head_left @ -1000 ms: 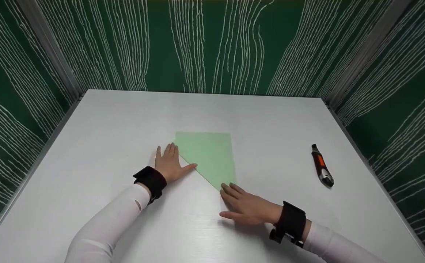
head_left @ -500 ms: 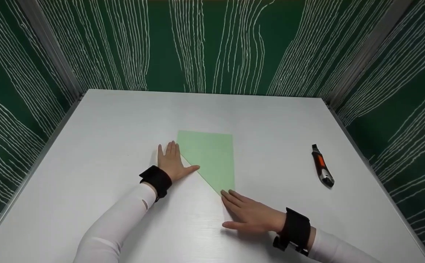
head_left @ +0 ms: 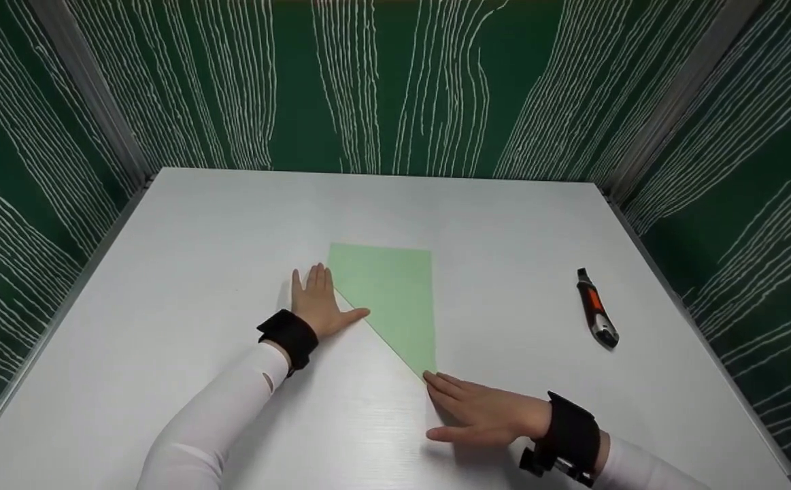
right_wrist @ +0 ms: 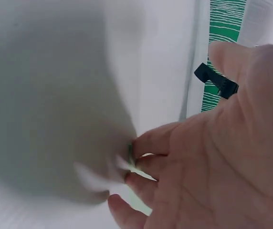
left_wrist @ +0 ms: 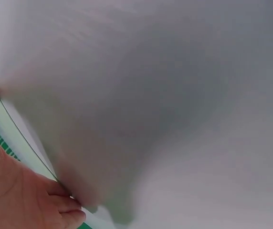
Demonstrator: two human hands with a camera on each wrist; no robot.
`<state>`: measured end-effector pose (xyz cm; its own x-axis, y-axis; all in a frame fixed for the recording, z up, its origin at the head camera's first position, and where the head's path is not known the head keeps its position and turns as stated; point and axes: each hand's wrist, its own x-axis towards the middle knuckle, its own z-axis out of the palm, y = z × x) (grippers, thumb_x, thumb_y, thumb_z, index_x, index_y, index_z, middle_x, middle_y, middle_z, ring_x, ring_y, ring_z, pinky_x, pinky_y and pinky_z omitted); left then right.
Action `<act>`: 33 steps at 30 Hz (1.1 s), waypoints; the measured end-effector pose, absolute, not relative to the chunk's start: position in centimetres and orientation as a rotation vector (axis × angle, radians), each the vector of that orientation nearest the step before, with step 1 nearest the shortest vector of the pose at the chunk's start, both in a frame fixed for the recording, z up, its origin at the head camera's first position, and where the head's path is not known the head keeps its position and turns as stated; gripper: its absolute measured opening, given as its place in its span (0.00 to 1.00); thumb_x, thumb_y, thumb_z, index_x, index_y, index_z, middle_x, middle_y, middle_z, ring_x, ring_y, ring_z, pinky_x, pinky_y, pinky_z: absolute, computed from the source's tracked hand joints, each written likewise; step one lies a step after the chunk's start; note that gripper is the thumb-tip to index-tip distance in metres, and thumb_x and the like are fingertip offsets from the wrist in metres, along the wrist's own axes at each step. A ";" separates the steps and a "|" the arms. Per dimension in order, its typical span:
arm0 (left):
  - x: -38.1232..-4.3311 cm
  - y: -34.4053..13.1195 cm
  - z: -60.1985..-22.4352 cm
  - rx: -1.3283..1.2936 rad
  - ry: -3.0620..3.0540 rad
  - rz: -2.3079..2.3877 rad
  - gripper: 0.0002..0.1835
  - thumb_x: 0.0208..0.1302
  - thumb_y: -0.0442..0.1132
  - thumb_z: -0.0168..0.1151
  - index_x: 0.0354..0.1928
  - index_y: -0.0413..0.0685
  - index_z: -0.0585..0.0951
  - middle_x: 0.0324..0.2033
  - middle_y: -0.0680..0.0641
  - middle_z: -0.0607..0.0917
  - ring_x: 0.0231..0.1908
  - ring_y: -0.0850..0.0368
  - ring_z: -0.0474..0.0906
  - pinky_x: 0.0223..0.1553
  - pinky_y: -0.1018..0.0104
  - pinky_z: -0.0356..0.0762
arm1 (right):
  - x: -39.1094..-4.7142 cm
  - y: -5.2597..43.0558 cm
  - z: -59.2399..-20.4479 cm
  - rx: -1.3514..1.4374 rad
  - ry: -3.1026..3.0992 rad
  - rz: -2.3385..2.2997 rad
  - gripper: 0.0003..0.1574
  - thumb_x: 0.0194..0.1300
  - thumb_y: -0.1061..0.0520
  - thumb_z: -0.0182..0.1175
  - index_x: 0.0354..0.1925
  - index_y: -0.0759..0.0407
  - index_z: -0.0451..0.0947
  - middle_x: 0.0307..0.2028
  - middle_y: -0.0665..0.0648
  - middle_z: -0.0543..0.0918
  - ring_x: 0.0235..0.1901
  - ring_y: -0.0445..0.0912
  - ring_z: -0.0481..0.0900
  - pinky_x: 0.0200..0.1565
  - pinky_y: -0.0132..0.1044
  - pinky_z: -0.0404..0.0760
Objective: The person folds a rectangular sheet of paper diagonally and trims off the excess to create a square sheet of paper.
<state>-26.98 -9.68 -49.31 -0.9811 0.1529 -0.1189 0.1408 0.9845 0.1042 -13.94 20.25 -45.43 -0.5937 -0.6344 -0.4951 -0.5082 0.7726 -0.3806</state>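
A sheet of light green paper (head_left: 392, 292) lies on the white table, its near-left side a slanting folded edge that ends in a point at the front. My left hand (head_left: 320, 306) is spread at the sheet's left side, thumb and fingertips on the slanted edge; the left wrist view shows the same hand (left_wrist: 17, 191) from the palm side. At the front point of the paper rest the fingertips of my right hand (head_left: 480, 412), fingers extended and thumb held apart. In the right wrist view the right palm (right_wrist: 213, 157) fills the right side, fingertips at the surface.
A black and orange utility knife (head_left: 597, 309) lies on the table (head_left: 232, 224), right of the paper. Green walls with white drip lines (head_left: 307, 82) stand along the back and both sides. Black straps (head_left: 290, 338) sit round both wrists.
My right hand has slid toward the front right along the slanted edge to the paper's front point. The sheet and my left hand have shifted only slightly right.
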 end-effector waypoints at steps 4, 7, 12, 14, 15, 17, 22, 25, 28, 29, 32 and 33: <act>-27.1 -9.8 -49.6 0.225 3.003 0.127 0.65 0.62 0.81 0.47 0.79 0.31 0.49 0.81 0.33 0.50 0.83 0.41 0.45 0.81 0.36 0.36 | -13.9 20.2 -44.6 -0.835 2.297 -0.201 0.54 0.76 0.27 0.45 0.82 0.59 0.49 0.84 0.56 0.46 0.84 0.54 0.46 0.81 0.52 0.55; -27.1 -9.9 -49.7 0.223 3.012 0.125 0.63 0.63 0.80 0.48 0.79 0.31 0.50 0.81 0.33 0.52 0.83 0.41 0.46 0.81 0.36 0.38 | -14.1 20.1 -44.1 -0.834 2.261 -0.149 0.52 0.77 0.29 0.45 0.81 0.59 0.49 0.84 0.57 0.46 0.84 0.55 0.45 0.82 0.50 0.54; -27.1 -9.9 -49.7 0.209 3.019 0.127 0.63 0.63 0.79 0.49 0.79 0.31 0.51 0.81 0.33 0.52 0.83 0.41 0.47 0.81 0.36 0.39 | -15.2 19.9 -43.5 -0.851 2.282 -0.138 0.50 0.78 0.30 0.43 0.80 0.61 0.53 0.83 0.60 0.49 0.83 0.57 0.47 0.81 0.52 0.53; -27.1 -9.8 -49.6 0.205 3.021 0.125 0.64 0.62 0.80 0.48 0.79 0.32 0.51 0.81 0.34 0.52 0.83 0.42 0.47 0.81 0.36 0.39 | -16.2 19.9 -43.7 -0.859 2.327 -0.177 0.49 0.79 0.31 0.43 0.80 0.62 0.53 0.83 0.62 0.50 0.83 0.58 0.48 0.81 0.55 0.53; -27.1 -9.8 -49.6 0.203 3.026 0.124 0.64 0.62 0.80 0.49 0.79 0.32 0.51 0.81 0.34 0.53 0.83 0.42 0.47 0.81 0.36 0.39 | -16.8 19.9 -43.8 -0.866 2.353 -0.202 0.50 0.79 0.31 0.43 0.80 0.63 0.53 0.82 0.64 0.50 0.83 0.59 0.49 0.81 0.57 0.53; -27.0 -9.8 -49.4 0.200 3.031 0.118 0.64 0.62 0.81 0.49 0.79 0.32 0.52 0.81 0.34 0.53 0.83 0.42 0.48 0.81 0.37 0.40 | -18.2 19.8 -44.4 -0.874 2.413 -0.258 0.49 0.79 0.33 0.45 0.80 0.65 0.52 0.82 0.66 0.49 0.82 0.61 0.48 0.80 0.59 0.53; -26.9 -9.6 -49.4 0.204 3.039 0.113 0.64 0.62 0.81 0.48 0.79 0.32 0.52 0.81 0.34 0.54 0.82 0.42 0.49 0.81 0.36 0.40 | -21.7 19.3 -46.6 -0.906 2.548 -0.334 0.50 0.79 0.38 0.51 0.80 0.67 0.49 0.81 0.70 0.49 0.81 0.67 0.47 0.79 0.63 0.52; -26.9 -9.5 -49.4 0.214 3.046 0.131 0.64 0.62 0.81 0.49 0.79 0.31 0.53 0.80 0.33 0.55 0.82 0.42 0.49 0.81 0.36 0.40 | -23.6 18.9 -47.5 -0.895 2.596 -0.365 0.50 0.78 0.39 0.52 0.80 0.68 0.48 0.81 0.71 0.48 0.81 0.69 0.46 0.78 0.67 0.51; -26.9 -9.5 -49.4 0.219 3.053 0.137 0.64 0.61 0.80 0.49 0.79 0.30 0.53 0.80 0.33 0.55 0.82 0.41 0.50 0.81 0.35 0.41 | -25.1 18.5 -48.1 -0.854 2.614 -0.392 0.51 0.78 0.39 0.52 0.81 0.66 0.46 0.82 0.70 0.45 0.81 0.68 0.44 0.78 0.68 0.48; -26.9 -9.6 -49.4 0.220 3.055 0.133 0.64 0.61 0.81 0.49 0.79 0.30 0.54 0.80 0.33 0.55 0.82 0.41 0.50 0.81 0.35 0.41 | -25.6 18.4 -48.3 -0.836 2.616 -0.397 0.51 0.79 0.38 0.52 0.81 0.65 0.46 0.82 0.69 0.45 0.82 0.67 0.43 0.78 0.69 0.47; -26.9 -9.6 -49.4 0.215 3.050 0.102 0.65 0.61 0.81 0.48 0.79 0.31 0.53 0.80 0.33 0.55 0.82 0.41 0.50 0.81 0.36 0.41 | -26.8 18.0 -48.7 -0.784 2.618 -0.412 0.51 0.78 0.37 0.51 0.82 0.62 0.44 0.83 0.67 0.42 0.83 0.65 0.40 0.79 0.67 0.43; -27.0 -9.6 -49.5 0.213 3.046 0.091 0.65 0.61 0.82 0.48 0.79 0.31 0.53 0.80 0.33 0.55 0.82 0.42 0.50 0.81 0.36 0.41 | -27.1 17.9 -48.8 -0.769 2.621 -0.409 0.52 0.78 0.36 0.50 0.82 0.61 0.43 0.83 0.66 0.41 0.83 0.64 0.39 0.80 0.67 0.42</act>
